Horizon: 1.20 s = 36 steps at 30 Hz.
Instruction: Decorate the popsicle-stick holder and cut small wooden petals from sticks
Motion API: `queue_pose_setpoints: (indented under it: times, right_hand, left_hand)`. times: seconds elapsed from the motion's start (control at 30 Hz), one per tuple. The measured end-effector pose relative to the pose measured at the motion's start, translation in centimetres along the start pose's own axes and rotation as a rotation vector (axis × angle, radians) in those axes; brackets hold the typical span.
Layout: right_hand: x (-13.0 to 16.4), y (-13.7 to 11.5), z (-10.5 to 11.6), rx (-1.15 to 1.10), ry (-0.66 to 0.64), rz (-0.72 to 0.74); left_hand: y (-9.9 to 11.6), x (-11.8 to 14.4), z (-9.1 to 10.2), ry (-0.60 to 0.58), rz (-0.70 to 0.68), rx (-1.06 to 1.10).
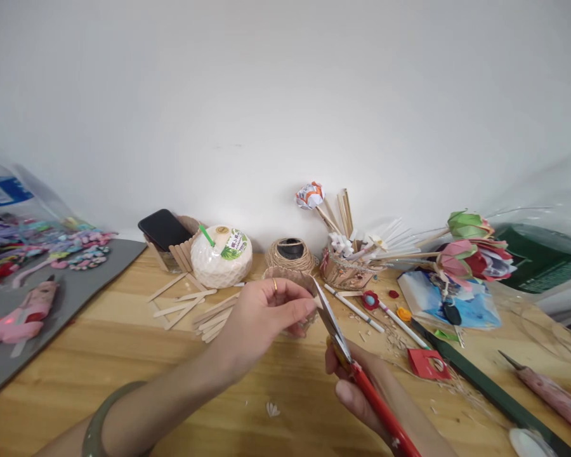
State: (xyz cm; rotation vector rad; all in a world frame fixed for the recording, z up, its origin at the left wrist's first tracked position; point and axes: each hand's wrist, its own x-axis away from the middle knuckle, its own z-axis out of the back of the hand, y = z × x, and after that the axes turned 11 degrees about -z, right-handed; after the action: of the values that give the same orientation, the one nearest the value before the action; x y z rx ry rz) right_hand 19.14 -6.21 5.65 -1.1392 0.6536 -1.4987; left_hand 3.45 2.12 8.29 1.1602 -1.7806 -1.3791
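Note:
My left hand [271, 308], with a ring on one finger, is pinched closed at the middle of the table. A small pale piece [318, 303] shows at its fingertips, against the blades; its kind is too small to tell. In my right hand [361, 387] are red-handled scissors [334, 324], blades pointing up and to the left toward the left fingertips. Behind the left hand stands a round brown container [290, 275], partly hidden by the fingers. Beside the left wrist lie several wooden craft sticks [214, 320]. A small cluster of pale chips [272, 409] lies on the table in front.
At the back are a phone [164, 229] in a stick-built holder, a wrapped coconut [221, 259], a twine ball [290, 255] and a basket of sticks [347, 274]. Right: paper flowers [476, 257], a glue gun [547, 390]. Left: a grey mat [71, 317] with another glue gun [26, 317].

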Motion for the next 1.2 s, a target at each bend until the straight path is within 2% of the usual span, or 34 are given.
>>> queue_pose_setpoints:
  times: [0.23,0.4,0.57,0.83,0.97,1.2]
  right_hand:
    - [-0.4,1.1,0.1,0.071,-0.06,0.031]
    - [-0.3,1.0,-0.2,0.04,0.017,0.026]
    - [-0.1,1.2,-0.5,0.02,0.027,0.044]
    - [-0.7,2.5,-0.2,-0.031,-0.082,0.072]
    - [-0.4,2.2,-0.2,-0.036,-0.03,0.042]
    - [-0.2,1.9,-0.4,-0.037,-0.013,0.039]
  left_hand:
    - [0.0,0.1,0.1,0.007,0.002,0.012]
    - [0.0,0.1,0.1,0.01,-0.003,0.006]
    - [0.1,0.1,0.0,0.019,0.005,0.018]
    - [0.2,0.0,-0.1,0.025,0.023,0.031]
    - [0.1,0.0,0.0,0.016,0.024,0.03]
    - [0.2,0.1,0.0,0.016,0.039,0.04]
